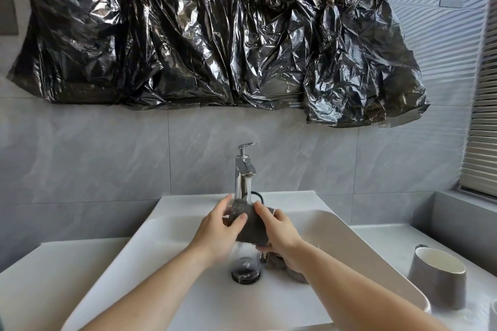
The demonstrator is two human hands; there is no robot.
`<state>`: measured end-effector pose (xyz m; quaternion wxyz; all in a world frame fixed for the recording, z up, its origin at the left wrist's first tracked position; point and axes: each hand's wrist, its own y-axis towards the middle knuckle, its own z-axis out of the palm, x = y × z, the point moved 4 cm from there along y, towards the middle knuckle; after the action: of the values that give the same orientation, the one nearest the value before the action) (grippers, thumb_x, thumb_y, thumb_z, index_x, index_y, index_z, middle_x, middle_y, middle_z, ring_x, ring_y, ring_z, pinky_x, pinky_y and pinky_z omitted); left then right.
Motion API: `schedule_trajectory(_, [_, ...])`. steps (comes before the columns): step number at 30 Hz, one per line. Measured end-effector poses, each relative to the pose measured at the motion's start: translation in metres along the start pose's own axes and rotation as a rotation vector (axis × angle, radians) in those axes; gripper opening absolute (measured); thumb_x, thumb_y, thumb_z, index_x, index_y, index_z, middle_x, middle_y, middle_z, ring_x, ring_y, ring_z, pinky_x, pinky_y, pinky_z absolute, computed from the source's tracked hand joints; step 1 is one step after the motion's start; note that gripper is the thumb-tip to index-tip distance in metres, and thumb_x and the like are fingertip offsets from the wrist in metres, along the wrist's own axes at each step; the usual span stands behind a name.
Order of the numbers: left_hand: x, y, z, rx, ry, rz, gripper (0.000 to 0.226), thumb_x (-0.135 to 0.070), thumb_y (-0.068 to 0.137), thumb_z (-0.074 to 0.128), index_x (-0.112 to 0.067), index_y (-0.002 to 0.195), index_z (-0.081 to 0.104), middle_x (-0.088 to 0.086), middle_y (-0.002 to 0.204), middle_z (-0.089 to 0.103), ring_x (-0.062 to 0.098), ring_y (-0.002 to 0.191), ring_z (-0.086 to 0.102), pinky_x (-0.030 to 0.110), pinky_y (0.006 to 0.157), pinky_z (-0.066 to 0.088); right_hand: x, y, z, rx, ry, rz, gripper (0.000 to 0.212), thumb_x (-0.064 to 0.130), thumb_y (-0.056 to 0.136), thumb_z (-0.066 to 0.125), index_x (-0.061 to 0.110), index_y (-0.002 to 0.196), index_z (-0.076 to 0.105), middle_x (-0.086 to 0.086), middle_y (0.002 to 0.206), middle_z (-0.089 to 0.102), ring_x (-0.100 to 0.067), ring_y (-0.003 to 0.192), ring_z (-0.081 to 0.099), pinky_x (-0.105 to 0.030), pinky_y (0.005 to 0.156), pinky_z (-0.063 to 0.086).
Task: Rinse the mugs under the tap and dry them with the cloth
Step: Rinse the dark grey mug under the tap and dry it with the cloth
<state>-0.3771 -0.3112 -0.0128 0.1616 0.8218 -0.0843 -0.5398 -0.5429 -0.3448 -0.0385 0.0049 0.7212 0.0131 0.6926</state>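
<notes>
progress: one mug (243, 226) is being dried over the sink (336, 226); grey mug (437, 275) at 4 o'clock awaits, state unclear.
left hand (215, 226): curled round the mug, thumb pressed on the cloth (252, 226).
right hand (279, 234): cloth is gripped and wrapped against the mug.
tap (243, 177): at 12 o'clock of the hands; flow cannot be told.
arms: both are stretched forward, converging over the drain (246, 274).

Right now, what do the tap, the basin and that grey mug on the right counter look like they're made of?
The tap looks like polished chromed metal: mirror-bright with sharp reflections. The basin seems to be glazed white ceramic, smooth with a soft sheen, though a moulded resin cannot be ruled out. The grey mug looks ceramic: matte grey outside, glossy white inside, with a thick rim.
</notes>
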Motion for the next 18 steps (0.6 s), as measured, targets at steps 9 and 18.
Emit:
schedule_trajectory(9, [-0.001,-0.002,0.003,0.062,0.161,0.137,0.013,-0.022,0.102,0.062,-0.015,0.092,0.069,0.003,0.084,0.074,0.023,0.076,0.062,0.042,0.080,0.053,-0.001,0.001,-0.004,-0.028,-0.084,0.034,0.040,0.051,0.100,0.057,0.015,0.119,0.057,-0.011,0.114,0.068,-0.027,0.103,0.070,-0.051,0.094,0.061])
schedule_trajectory(18, [-0.015,-0.012,0.006,0.024,0.578,0.432,0.006,-0.032,0.100,0.062,-0.028,0.101,0.067,-0.020,0.077,0.046,-0.021,0.099,0.031,0.026,0.084,0.022,0.013,0.001,-0.013,-0.184,-0.186,-0.148,0.039,0.055,0.099,0.057,0.017,0.097,0.062,-0.002,0.096,0.071,-0.019,0.086,0.064,-0.031,0.069,0.045])
